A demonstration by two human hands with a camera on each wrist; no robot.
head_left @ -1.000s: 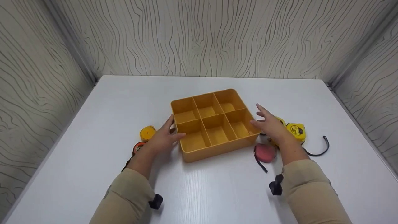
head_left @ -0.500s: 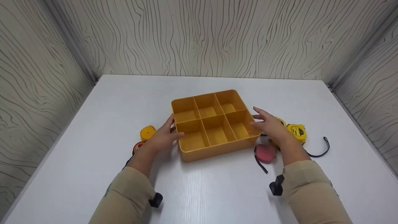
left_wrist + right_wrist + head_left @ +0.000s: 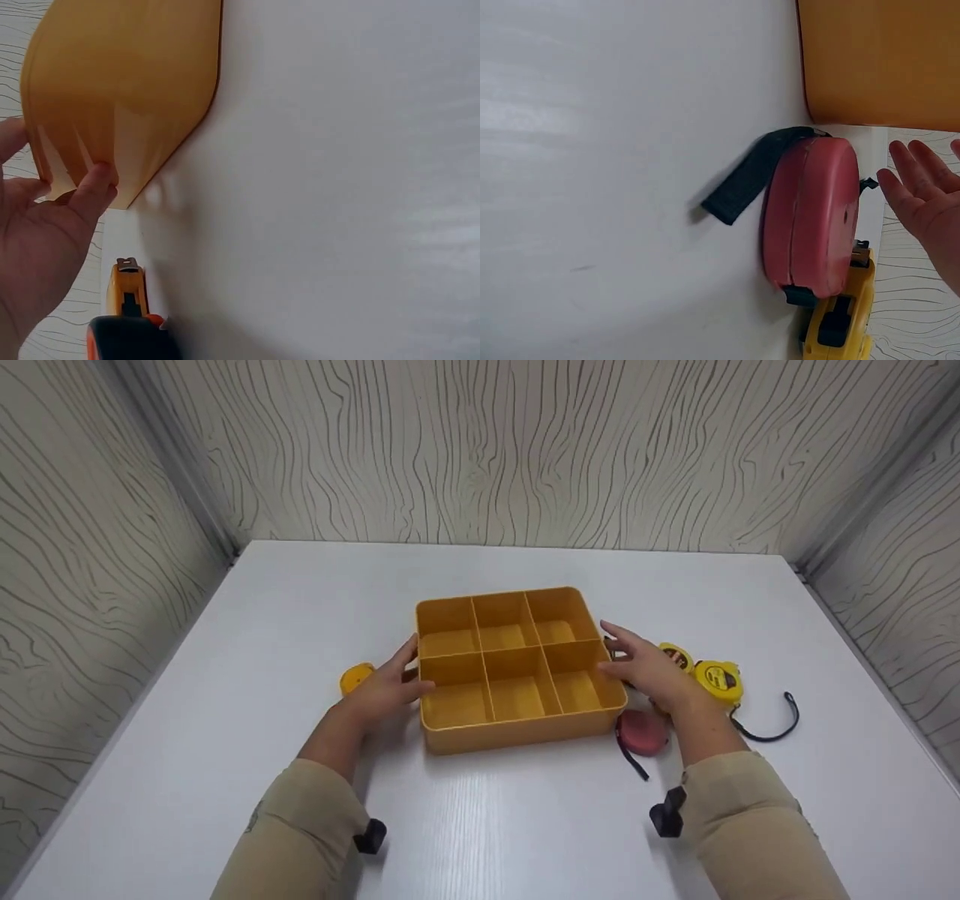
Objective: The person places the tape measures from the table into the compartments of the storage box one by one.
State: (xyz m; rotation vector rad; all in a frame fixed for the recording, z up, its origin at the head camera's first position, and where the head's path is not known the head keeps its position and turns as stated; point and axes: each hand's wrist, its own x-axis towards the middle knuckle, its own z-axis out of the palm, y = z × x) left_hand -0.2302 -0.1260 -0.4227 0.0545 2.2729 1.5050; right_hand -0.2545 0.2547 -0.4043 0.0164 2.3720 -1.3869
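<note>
Head view: the orange six-compartment plastic tray has turned squarer on the white table, seemingly repositioned, between left hand and right hand. Left wrist: extended fingers touch its wall. Right wrist: fingers spread, contact unclear, near a rounded red tape measure.

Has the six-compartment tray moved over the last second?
Yes. The six-compartment tray has turned clockwise seen from above: its far side lies more nearly parallel to the white table's far edge.
</note>
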